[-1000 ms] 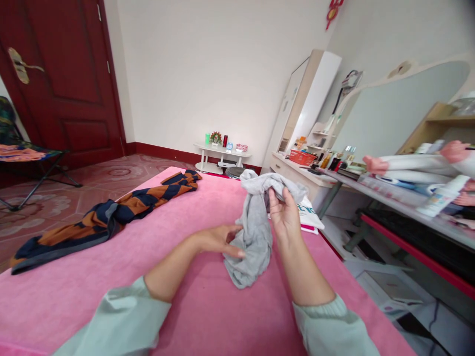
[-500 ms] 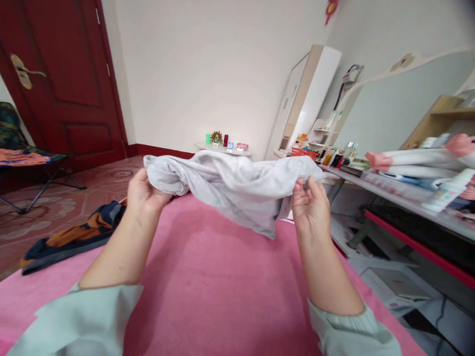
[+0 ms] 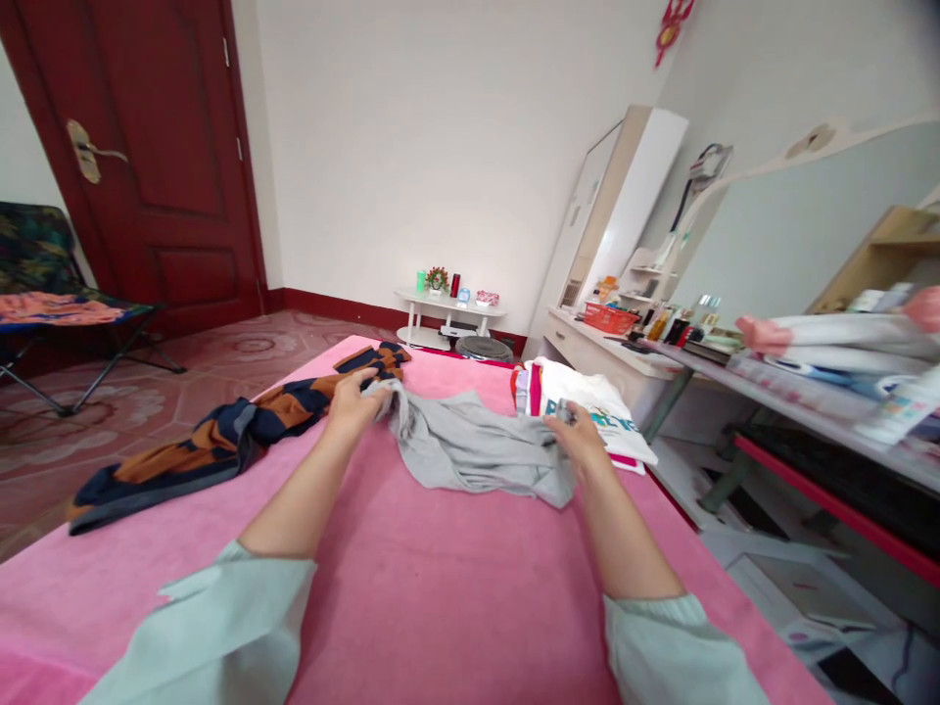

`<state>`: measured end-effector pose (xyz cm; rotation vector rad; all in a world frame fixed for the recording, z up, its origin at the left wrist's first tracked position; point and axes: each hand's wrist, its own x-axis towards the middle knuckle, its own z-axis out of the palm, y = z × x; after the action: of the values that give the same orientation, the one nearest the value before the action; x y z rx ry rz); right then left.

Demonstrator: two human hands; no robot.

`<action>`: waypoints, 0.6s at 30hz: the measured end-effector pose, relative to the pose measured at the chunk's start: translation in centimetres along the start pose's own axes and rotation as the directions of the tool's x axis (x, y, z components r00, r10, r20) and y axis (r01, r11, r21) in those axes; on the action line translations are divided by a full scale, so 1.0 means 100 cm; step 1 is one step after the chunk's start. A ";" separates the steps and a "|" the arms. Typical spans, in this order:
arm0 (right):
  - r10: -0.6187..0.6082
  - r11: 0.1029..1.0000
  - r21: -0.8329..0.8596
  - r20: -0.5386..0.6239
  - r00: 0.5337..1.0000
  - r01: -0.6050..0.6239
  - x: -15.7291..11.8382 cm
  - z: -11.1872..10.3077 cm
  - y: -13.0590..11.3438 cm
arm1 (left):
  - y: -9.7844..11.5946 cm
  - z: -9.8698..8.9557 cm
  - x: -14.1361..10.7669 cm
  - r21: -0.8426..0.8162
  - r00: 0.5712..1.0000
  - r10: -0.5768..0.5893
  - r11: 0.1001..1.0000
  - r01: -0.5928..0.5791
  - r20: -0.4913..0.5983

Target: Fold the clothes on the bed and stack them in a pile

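A light grey cloth garment (image 3: 477,446) is stretched loosely between my two hands, low over a pink bedspread (image 3: 441,607). My left hand (image 3: 353,403) grips its upper left corner, fingers closed on the fabric. On the other side my right hand (image 3: 577,433) pinches the right edge. The garment sags in folds, its lower edge at or just above the bedspread. Just left of my left hand lies a crumpled orange and navy striped garment (image 3: 286,409). Past my right hand is a stack of folded clothes with a white printed shirt (image 3: 587,392) on top.
A folding chair (image 3: 36,245) with an orange cloth stands at the left by a dark red door (image 3: 168,147). Beyond the bed is a small white table (image 3: 447,302). A cluttered desk (image 3: 808,392) and a mirror (image 3: 793,225) line the right side.
Both hands have lowered the grey garment from its raised position and moved closer together. The striped garment and the folded stack now show more fully.
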<state>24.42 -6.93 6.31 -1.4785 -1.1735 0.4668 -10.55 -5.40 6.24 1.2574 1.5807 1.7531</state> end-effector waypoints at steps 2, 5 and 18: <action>-0.031 0.965 -0.256 0.104 0.994 0.056 -0.003 0.003 0.015 | -0.015 0.007 -0.006 0.266 0.991 0.022 0.962 -0.057 0.132; -0.077 0.822 -0.531 0.256 0.964 0.207 -0.016 0.006 0.017 | -0.019 0.018 -0.021 0.454 0.940 -0.036 0.881 -0.130 0.339; -0.130 0.698 -0.684 0.169 0.977 0.212 -0.032 0.007 -0.014 | -0.018 0.042 -0.052 0.384 0.917 0.020 0.904 -0.187 0.398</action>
<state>21.96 -9.49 6.39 -1.9738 -1.6747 -0.0657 -4.95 -7.08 2.55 1.7938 1.7164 1.1458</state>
